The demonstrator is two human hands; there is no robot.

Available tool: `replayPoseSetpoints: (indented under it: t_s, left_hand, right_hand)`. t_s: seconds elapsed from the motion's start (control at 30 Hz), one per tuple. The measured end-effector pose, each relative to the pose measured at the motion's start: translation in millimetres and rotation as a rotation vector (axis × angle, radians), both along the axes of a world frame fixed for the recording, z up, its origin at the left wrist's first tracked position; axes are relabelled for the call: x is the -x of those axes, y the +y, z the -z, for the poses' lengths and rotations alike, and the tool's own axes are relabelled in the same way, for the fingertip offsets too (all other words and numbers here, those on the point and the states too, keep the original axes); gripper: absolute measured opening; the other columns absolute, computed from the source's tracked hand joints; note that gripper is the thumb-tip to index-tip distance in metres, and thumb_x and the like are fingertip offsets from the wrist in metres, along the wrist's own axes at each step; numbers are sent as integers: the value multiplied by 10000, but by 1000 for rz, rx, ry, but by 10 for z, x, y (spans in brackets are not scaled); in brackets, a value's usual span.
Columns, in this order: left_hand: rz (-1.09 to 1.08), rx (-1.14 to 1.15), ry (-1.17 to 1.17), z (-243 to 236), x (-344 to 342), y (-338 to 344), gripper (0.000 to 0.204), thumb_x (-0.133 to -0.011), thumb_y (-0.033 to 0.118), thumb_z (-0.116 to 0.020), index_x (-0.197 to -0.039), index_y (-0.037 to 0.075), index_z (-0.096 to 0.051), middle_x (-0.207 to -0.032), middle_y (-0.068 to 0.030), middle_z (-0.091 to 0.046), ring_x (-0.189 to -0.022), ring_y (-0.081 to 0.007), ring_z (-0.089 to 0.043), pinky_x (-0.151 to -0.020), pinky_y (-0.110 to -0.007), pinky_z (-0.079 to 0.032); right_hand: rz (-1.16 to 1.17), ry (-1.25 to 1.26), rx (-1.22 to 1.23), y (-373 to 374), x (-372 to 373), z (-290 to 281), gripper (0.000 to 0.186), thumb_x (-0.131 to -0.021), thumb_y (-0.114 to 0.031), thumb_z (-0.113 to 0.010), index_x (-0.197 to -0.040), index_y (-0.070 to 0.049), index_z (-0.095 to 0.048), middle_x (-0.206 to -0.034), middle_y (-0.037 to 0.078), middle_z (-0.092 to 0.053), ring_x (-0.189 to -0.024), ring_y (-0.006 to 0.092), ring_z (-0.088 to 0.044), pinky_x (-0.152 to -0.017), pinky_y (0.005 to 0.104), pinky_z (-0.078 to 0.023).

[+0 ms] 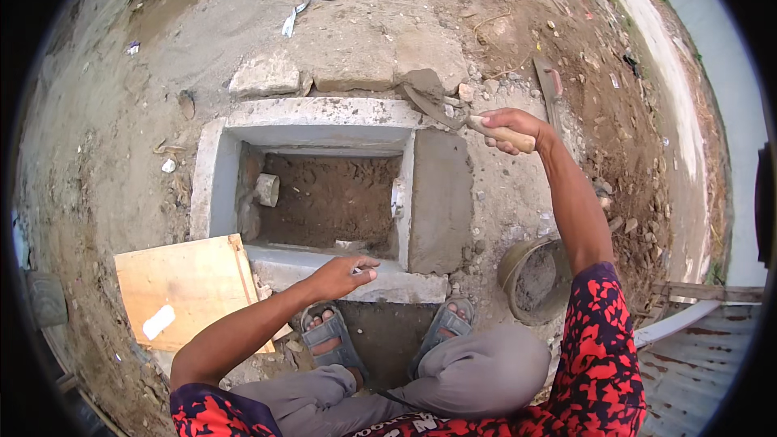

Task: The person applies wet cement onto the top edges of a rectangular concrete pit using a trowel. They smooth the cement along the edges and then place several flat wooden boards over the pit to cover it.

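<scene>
My right hand [514, 131] is closed round the wooden handle of a trowel [433, 105], its blade pointing to the far left. A heap of wet mortar [423, 81] sits at the blade, by the far right corner of a concrete box [316, 113] set in the ground. Along the box's right wall lies a smoothed grey mortar strip [439, 202]. My left hand [342, 277] hovers over the near wall with fingers apart and nothing in it. Inside the box are brown soil [332, 194] and a pipe end [267, 189] at the left wall.
A bucket [530, 279] with grey mix stands right of my feet. A flat float with a red handle [550, 85] lies far right. A wooden board [182, 287] rests at the near left. Stone blocks [265, 74] line the far side; corrugated metal [688, 372] is at the lower right.
</scene>
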State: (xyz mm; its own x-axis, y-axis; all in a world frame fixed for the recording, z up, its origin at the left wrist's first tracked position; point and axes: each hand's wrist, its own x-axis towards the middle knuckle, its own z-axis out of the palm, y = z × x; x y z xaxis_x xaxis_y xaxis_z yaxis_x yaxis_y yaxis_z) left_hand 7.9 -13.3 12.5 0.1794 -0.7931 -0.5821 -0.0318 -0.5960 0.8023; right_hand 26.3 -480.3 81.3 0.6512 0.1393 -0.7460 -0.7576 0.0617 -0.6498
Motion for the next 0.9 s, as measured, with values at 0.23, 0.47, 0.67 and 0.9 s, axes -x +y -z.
replayPoseSetpoints:
  t_s: [0.23, 0.47, 0.67, 0.9]
  left_hand:
    - [43, 9, -41, 338, 104, 67, 481, -958, 403, -553, -1278, 46, -586, -1254, -175, -614, -1179, -293, -574, -1000, -387, -427]
    - [202, 40, -92, 417, 190, -213, 495, -952, 401, -557, -1283, 33, -577, -1223, -205, -623, -1164, -325, -584, -989, -395, -441]
    - [146, 26, -82, 368, 214, -97, 491, -952, 394, -557, -1282, 31, -574, -1219, -204, -626, -1156, -322, -589, -990, -392, -443]
    - [4, -79, 5, 135, 345, 203, 484, -961, 420, -532, -1280, 58, -574, -1262, -182, -611, -1186, -346, -570, -1012, -394, -424]
  right_hand:
    - [45, -242, 477, 578, 647, -76, 479, -903, -236, -592, -1326, -57, -460, -805, 112, -588, -535, 189, -585, -493, 333, -511]
    - [-208, -389, 1385, 838, 1202, 465, 525, -785, -128, -596, -1293, -34, -503, -992, 329, -599, -923, 454, -604, -804, 549, -493]
    - [375, -341, 1032, 577, 727, 1021, 386, -739, -179, -681, -1011, 57, -541, -871, 263, -651, -839, 408, -648, -753, 495, -508]
    - [675, -301, 1053, 609, -425, 1581, 486, -675, -176, -770, -1027, 67, -539, -1043, 289, -643, -935, 408, -651, -826, 440, -512]
